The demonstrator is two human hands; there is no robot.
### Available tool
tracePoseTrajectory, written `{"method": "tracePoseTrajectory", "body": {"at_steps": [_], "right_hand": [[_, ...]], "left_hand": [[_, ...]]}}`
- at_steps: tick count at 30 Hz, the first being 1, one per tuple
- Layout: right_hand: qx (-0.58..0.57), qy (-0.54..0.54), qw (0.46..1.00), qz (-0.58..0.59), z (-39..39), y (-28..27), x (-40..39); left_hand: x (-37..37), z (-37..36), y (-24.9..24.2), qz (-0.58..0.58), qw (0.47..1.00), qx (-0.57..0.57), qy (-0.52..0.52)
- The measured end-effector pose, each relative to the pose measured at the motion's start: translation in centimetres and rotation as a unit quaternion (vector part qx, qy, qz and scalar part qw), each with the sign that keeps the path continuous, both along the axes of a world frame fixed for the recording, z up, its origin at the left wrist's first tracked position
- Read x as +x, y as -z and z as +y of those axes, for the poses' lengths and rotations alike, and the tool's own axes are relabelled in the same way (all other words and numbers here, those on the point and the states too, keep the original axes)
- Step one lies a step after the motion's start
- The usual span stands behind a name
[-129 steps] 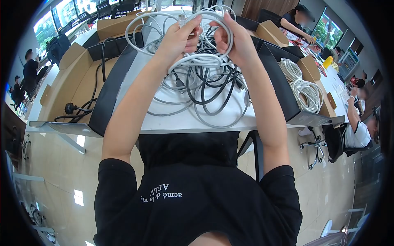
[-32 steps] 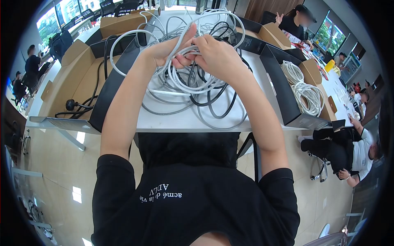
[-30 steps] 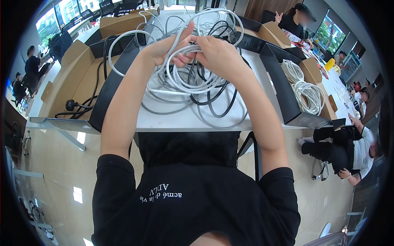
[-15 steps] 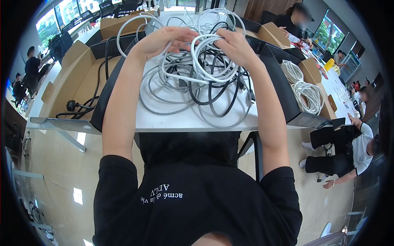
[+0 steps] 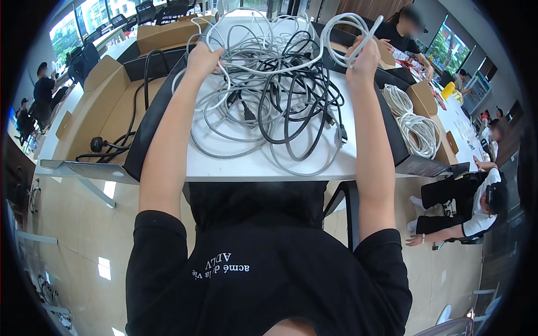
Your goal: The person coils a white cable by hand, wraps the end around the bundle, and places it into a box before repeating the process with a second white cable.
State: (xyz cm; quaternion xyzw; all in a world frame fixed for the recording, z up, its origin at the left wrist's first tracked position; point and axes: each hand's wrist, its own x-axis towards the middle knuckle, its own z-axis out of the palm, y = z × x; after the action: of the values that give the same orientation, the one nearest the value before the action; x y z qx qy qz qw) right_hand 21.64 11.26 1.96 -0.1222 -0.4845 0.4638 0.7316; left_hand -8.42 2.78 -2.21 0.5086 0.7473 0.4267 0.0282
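Note:
Loops of a white cable [image 5: 332, 35] are gathered in my right hand [image 5: 364, 60], which is closed round them at the right above the pile. A length of the same-coloured cable runs across to the left side. There my left hand [image 5: 205, 59] is closed on a white cable, with its fingertips partly hidden. Between the hands lies a tangle of black cables [image 5: 287, 133] and grey cables [image 5: 221, 154] on the white table [image 5: 224, 169]. A black plug [image 5: 248, 113] shows among them.
On the left stands an open cardboard box [image 5: 101, 126] with a black cable [image 5: 97, 144] inside. Another open box [image 5: 386, 126] at the right holds coiled white cables [image 5: 419, 134]. One person [image 5: 400, 33] sits across the table; another person [image 5: 482, 207] sits at the right.
My hands have moved apart, the right one to the right with the white loops, the left one to the left. The seated person at the right has shifted posture.

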Motion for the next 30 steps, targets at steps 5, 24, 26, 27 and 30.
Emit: {"method": "tracePoseTrajectory", "body": {"at_steps": [5,24,26,27,30], "right_hand": [[-0.032,0.01,0.999,-0.001,-0.8,0.8,-1.4],[0.184,0.132,0.951,-0.209,-4.6,0.9,-3.7],[0.211,0.242,0.915,-0.245,-4.0,1.3,-3.7],[0.224,0.297,0.891,-0.262,-3.8,1.4,-3.6],[0.229,0.386,0.846,-0.287,-3.4,1.3,-3.3]], "left_hand": [[2.6,-0.1,0.8,0.38,0.887,0.146,-0.218],[9.3,-2.6,-1.6,-0.197,0.822,0.146,0.514],[9.0,-2.5,-1.4,-0.223,0.798,0.145,0.54],[9.0,-2.6,-1.3,-0.243,0.785,0.13,0.555],[10.0,-3.4,-1.4,-0.287,0.765,0.104,0.567]]}}
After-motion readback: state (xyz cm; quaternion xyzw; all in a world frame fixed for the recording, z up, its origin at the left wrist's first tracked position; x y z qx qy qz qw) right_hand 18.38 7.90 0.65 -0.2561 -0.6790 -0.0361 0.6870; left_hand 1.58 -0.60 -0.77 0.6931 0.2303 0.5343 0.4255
